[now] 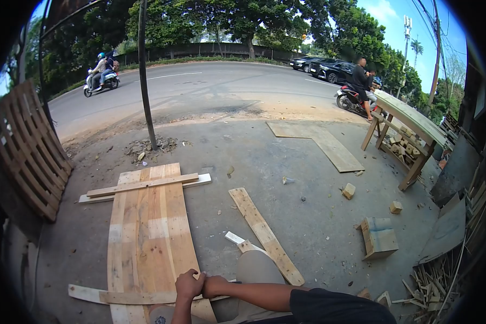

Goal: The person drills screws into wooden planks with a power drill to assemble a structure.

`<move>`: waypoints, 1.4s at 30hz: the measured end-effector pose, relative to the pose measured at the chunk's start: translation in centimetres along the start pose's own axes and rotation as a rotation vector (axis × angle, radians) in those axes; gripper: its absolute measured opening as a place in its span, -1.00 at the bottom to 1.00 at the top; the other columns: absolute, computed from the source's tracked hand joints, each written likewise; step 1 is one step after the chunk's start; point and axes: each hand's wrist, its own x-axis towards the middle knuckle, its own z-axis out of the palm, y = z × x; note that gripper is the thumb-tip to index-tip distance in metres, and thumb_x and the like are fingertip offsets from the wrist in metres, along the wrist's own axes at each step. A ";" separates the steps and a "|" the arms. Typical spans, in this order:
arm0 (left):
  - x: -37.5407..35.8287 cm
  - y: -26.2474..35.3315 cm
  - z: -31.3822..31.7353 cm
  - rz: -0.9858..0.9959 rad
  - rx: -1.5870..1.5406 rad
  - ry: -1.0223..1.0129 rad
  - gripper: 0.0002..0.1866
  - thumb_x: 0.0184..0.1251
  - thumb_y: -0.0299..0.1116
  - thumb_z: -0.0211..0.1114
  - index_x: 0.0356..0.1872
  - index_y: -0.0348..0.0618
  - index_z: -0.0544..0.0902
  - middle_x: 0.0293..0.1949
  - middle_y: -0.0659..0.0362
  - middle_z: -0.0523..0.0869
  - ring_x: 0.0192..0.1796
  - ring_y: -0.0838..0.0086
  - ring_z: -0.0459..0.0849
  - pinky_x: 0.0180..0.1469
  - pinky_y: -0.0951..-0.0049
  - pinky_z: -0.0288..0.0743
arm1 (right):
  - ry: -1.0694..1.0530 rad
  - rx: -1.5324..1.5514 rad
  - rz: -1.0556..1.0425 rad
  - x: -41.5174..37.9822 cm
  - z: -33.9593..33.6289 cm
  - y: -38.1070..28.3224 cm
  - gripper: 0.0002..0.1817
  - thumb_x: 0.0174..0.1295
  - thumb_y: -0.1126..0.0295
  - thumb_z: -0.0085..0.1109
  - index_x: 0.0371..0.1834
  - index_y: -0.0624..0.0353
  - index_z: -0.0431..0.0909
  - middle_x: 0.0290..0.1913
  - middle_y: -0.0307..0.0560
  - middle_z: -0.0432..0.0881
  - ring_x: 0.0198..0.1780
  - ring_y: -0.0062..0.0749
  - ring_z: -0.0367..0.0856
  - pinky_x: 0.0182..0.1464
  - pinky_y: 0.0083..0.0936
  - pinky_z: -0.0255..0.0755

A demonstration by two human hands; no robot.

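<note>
Left hand (189, 285) curled into a fist, grip pressed together, empty as far as visible, touching right hand (215, 286), whose grip I cannot tell. Both hover over the near end of the plank panel (148, 227) on the concrete ground (308, 216). Loose board (264, 235) lies right of panel, wooden box (379, 237) further right.

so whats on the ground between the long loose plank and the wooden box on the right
Head view: between the loose plank and the wooden box lies bare concrete ground, with only small debris specks.
</note>
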 end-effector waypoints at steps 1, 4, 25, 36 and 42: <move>-0.1 0.0 -0.1 -0.001 0.002 -0.002 -0.46 0.19 0.14 0.31 -0.11 -0.15 0.76 -0.36 -0.02 0.81 -0.20 0.13 0.80 -0.04 0.21 0.65 | 0.004 0.006 -0.008 0.0 0.1 0.1 -0.64 0.06 0.36 0.19 -0.04 0.19 0.65 -0.23 0.00 0.76 -0.25 -0.19 0.78 -0.22 -0.25 0.63; -0.4 0.3 -0.5 -0.007 -0.016 -0.010 -0.46 0.19 0.15 0.30 -0.12 -0.15 0.76 -0.35 -0.02 0.81 -0.19 0.13 0.80 -0.04 0.21 0.65 | 0.009 0.016 -0.002 0.2 0.4 0.1 -0.64 0.07 0.37 0.19 -0.03 0.18 0.64 -0.24 -0.01 0.76 -0.26 -0.20 0.78 -0.22 -0.26 0.63; 3.3 -14.0 6.4 -0.412 -1.076 0.009 -0.69 0.38 -0.29 0.05 -0.07 -0.30 0.61 -0.30 0.00 0.75 -0.35 0.28 0.74 -0.29 0.28 0.63 | 0.069 -0.004 -0.071 -2.2 -0.3 -0.9 -0.70 0.00 0.30 0.23 -0.26 0.25 0.73 -0.19 0.16 0.76 -0.12 0.02 0.75 -0.12 -0.12 0.62; 3.6 -20.5 19.0 0.299 -0.256 -0.361 -0.45 0.28 -0.17 0.39 0.20 -0.25 0.51 0.15 0.01 0.59 0.18 0.34 0.55 0.23 0.28 0.47 | 0.124 0.021 -0.065 -4.0 -1.1 -1.6 -0.71 -0.05 0.34 0.26 -0.27 0.26 0.73 -0.20 0.16 0.76 -0.15 0.01 0.76 -0.15 -0.14 0.62; 4.2 -20.5 19.8 0.341 -0.122 -0.282 -0.52 0.23 -0.17 0.42 0.07 -0.21 0.52 0.03 0.05 0.59 0.09 0.35 0.54 0.16 0.27 0.45 | 0.089 0.000 -0.036 -4.2 -1.1 -2.0 -0.58 -0.07 0.20 0.36 -0.15 0.23 0.73 -0.13 0.11 0.76 -0.07 -0.06 0.76 -0.05 -0.21 0.63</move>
